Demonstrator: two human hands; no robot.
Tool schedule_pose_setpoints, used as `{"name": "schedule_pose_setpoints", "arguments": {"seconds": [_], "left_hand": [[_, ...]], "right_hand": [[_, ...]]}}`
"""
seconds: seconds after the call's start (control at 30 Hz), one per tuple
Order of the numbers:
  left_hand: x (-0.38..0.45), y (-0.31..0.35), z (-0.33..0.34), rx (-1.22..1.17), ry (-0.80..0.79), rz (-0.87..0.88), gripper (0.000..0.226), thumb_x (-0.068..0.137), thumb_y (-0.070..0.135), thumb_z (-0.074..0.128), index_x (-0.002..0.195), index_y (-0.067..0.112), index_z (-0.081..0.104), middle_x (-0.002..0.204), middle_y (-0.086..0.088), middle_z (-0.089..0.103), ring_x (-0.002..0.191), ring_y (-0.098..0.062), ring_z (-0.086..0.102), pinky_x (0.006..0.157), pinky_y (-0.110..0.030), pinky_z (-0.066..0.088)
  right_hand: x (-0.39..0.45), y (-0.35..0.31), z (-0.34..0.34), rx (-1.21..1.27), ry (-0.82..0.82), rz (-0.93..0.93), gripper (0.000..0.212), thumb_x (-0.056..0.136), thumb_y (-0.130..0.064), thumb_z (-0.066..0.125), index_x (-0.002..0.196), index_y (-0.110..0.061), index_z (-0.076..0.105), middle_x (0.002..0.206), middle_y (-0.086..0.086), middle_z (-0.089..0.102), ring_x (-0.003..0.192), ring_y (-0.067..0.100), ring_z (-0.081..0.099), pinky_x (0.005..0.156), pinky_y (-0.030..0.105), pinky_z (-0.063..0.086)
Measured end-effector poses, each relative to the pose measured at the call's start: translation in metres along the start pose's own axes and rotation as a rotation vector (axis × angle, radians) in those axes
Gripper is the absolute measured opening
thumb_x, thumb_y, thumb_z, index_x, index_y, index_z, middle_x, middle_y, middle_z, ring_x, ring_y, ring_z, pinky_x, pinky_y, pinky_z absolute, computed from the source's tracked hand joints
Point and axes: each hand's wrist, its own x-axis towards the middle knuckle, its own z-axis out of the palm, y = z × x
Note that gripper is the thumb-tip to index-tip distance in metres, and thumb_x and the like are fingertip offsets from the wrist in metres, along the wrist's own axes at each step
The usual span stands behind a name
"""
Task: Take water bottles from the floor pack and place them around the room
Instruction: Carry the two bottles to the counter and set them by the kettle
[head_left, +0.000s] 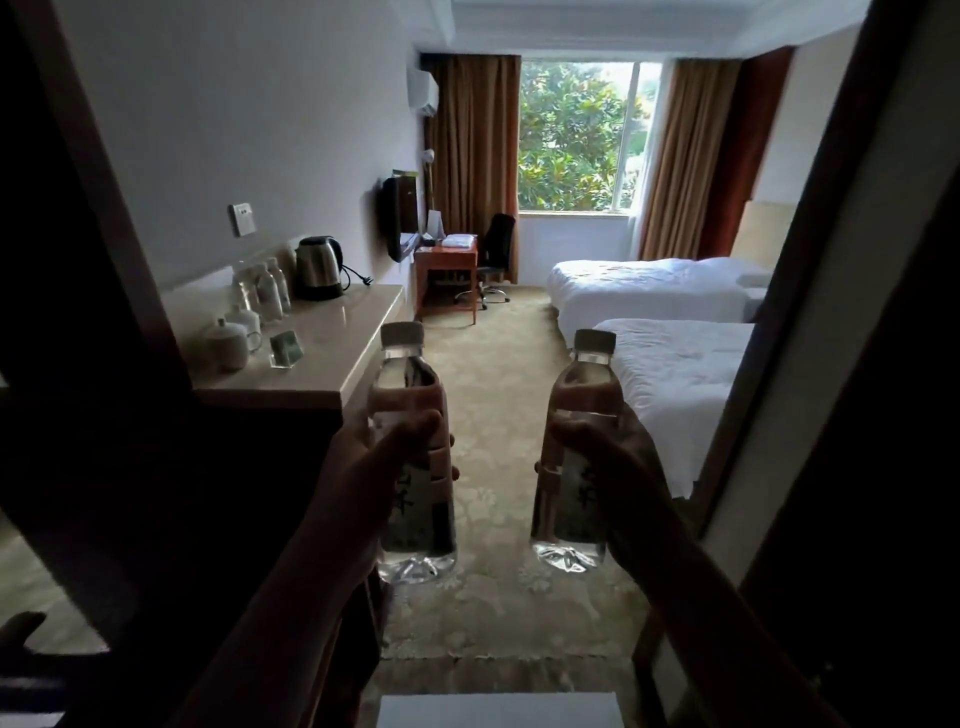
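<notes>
Wrapped around one upright water bottle each, the left hand (384, 457) grips the left bottle (413, 452) and the right hand (618, 457) the right bottle (576, 457) above the carpet (498, 338), so carrying is probably underway and next needs a free spot, maybe the counter (332, 332).

Counter (332, 358), left of frame, pale stone top: kettle (318, 274) at its far end with the plug (367, 281) lying just beside it; bottles (265, 289) clustered nearer, against the wall; two lidded cups (236, 340) in front of them; small card stand (285, 349) near the front edge. Desk (448, 270), centre back: folded white towels (459, 240), upright card (435, 223). Carpet (498, 415), mid frame: office chair (493, 260) by the desk. Two beds (670, 332), right, white covers, far one with pillow (753, 280).
</notes>
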Motion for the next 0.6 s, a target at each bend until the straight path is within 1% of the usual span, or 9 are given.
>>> {"name": "schedule_pose_setpoints", "arguments": {"seconds": [0.07,0.13,0.2,0.27,0.33,0.43,0.5,0.57,0.6], "left_hand": [[0.029,-0.009,0.003,-0.017,-0.037,-0.021,0.058,0.059,0.038,0.076,0.102,0.002,0.064,0.071,-0.009,0.071,0.057,-0.026,0.068,0.055,-0.035,0.055],[0.059,-0.019,0.009,-0.029,-0.063,-0.044,0.050,0.061,0.034,0.076,0.099,0.004,0.065,0.071,-0.009,0.071,0.058,-0.028,0.067,0.062,-0.038,0.054],[0.094,-0.032,0.017,-0.001,-0.082,-0.049,0.046,0.062,0.033,0.077,0.098,0.007,0.065,0.074,-0.009,0.072,0.059,-0.028,0.068,0.062,-0.039,0.055],[0.131,-0.045,0.029,0.047,-0.090,-0.039,0.037,0.066,0.033,0.075,0.096,0.014,0.067,0.077,-0.009,0.074,0.060,-0.026,0.070,0.059,-0.037,0.056],[0.173,-0.057,0.044,0.066,-0.097,-0.021,0.032,0.068,0.033,0.073,0.095,0.016,0.066,0.078,-0.009,0.074,0.060,-0.024,0.071,0.055,-0.035,0.057],[0.237,-0.073,0.068,0.059,-0.100,-0.011,0.027,0.072,0.029,0.070,0.094,0.015,0.064,0.076,-0.009,0.072,0.059,-0.024,0.069,0.052,-0.031,0.058],[0.281,-0.081,0.081,0.033,-0.079,-0.038,0.030,0.070,0.030,0.077,0.093,0.015,0.064,0.078,-0.010,0.071,0.059,-0.024,0.067,0.053,-0.032,0.056],[0.321,-0.088,0.091,0.050,-0.067,-0.042,0.045,0.059,0.037,0.082,0.094,0.013,0.064,0.078,-0.010,0.072,0.060,-0.024,0.069,0.053,-0.032,0.057],[0.340,-0.091,0.094,0.069,-0.059,-0.034,0.050,0.056,0.039,0.080,0.095,0.012,0.064,0.078,-0.009,0.072,0.061,-0.024,0.070,0.053,-0.031,0.058]], "right_hand": [[0.021,0.005,-0.003,-0.007,0.031,0.002,0.037,0.064,-0.021,0.076,0.098,-0.015,0.062,0.077,0.009,0.063,0.070,0.030,0.064,0.061,0.041,0.057],[0.045,0.012,-0.008,-0.002,0.048,-0.005,0.041,0.063,-0.023,0.078,0.101,-0.016,0.063,0.078,0.008,0.064,0.071,0.030,0.064,0.063,0.043,0.057],[0.078,0.022,-0.016,-0.016,0.075,-0.009,0.049,0.057,-0.029,0.081,0.101,-0.018,0.063,0.077,0.006,0.064,0.071,0.029,0.064,0.065,0.045,0.058],[0.118,0.033,-0.025,-0.012,0.093,-0.010,0.052,0.051,-0.035,0.081,0.098,-0.020,0.064,0.075,0.004,0.065,0.068,0.025,0.064,0.066,0.046,0.058],[0.164,0.042,-0.036,0.014,0.089,-0.024,0.045,0.050,-0.034,0.081,0.091,-0.023,0.065,0.072,0.003,0.065,0.065,0.024,0.064,0.065,0.046,0.058],[0.234,0.053,-0.054,0.005,0.050,-0.031,0.033,0.062,-0.027,0.080,0.091,-0.024,0.064,0.078,0.008,0.065,0.070,0.030,0.065,0.062,0.042,0.058],[0.283,0.056,-0.064,0.000,0.037,-0.007,0.034,0.068,-0.024,0.076,0.098,-0.020,0.061,0.084,0.014,0.064,0.073,0.031,0.065,0.059,0.039,0.058],[0.329,0.061,-0.070,0.006,0.015,0.014,0.040,0.069,-0.023,0.074,0.105,-0.014,0.059,0.087,0.017,0.063,0.071,0.030,0.065,0.056,0.036,0.058],[0.351,0.062,-0.072,0.015,-0.005,0.020,0.044,0.069,-0.023,0.074,0.108,-0.012,0.058,0.088,0.017,0.063,0.070,0.029,0.065,0.055,0.035,0.057]]}}
